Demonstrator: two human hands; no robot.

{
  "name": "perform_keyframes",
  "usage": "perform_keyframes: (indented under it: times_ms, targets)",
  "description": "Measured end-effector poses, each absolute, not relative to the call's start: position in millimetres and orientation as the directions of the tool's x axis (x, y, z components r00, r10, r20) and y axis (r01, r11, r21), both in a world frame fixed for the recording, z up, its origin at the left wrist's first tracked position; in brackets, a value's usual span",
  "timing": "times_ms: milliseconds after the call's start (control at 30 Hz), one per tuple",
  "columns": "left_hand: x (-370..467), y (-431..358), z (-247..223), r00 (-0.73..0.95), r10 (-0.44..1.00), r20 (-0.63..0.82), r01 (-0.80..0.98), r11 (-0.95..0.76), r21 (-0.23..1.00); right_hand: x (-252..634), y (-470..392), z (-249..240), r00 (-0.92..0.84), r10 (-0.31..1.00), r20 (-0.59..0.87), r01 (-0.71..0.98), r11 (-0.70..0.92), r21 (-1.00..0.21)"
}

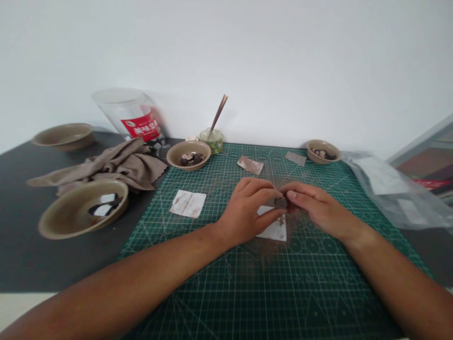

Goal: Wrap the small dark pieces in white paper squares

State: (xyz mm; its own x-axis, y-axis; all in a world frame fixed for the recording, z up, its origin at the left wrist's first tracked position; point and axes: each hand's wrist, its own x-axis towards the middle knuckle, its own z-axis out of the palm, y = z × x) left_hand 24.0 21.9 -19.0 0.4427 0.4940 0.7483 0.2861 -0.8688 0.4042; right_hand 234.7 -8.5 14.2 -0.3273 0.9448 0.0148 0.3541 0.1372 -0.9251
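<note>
My left hand point(247, 208) grips a small dark piece point(281, 202) between thumb and fingers, over the green cutting mat point(226, 283). My right hand point(313, 205) meets it from the right, thumb and forefinger pinched together at the piece's edge; whether they hold something separate is too small to tell. Beneath the hands lies a white paper square point(274, 231) with brown crumbs on it, partly hidden by my left hand. Brown dust marks the mat around that paper. Another white paper point(188, 204) with brown smears lies to the left.
Bowls with dark pieces stand at back centre point(171, 158), back right point(308, 150) and left point(49, 226). A brown cloth point(116, 165), a clear jar point(123, 111) and another bowl point(63, 139) are at left. A green cup point(215, 141) holds sticks. Plastic bags point(389, 189) lie right.
</note>
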Motion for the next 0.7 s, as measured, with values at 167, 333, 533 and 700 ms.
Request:
perform_keyframes:
  times_ms: [167,333,533,700]
  targets:
    - [25,21,-21,0.363,0.554,0.750,0.340,-0.828,0.447,223,-16,9,-0.358,0.934,-0.004,-0.072,-0.032,-0.997]
    - [23,19,-19,0.366,0.600,0.711,0.327,-0.798,0.506,223,-15,8,-0.321,0.947,0.006,-0.046,-0.009,-0.999]
    - [3,30,-3,0.707,0.516,0.483,0.240,-0.818,0.523,242,-15,21,-0.298,0.949,0.100,0.465,0.236,-0.853]
    - [-8,35,8,0.865,0.445,0.234,0.347,-0.865,0.362,233,-20,19,-0.524,0.842,0.127,0.686,0.506,-0.523]
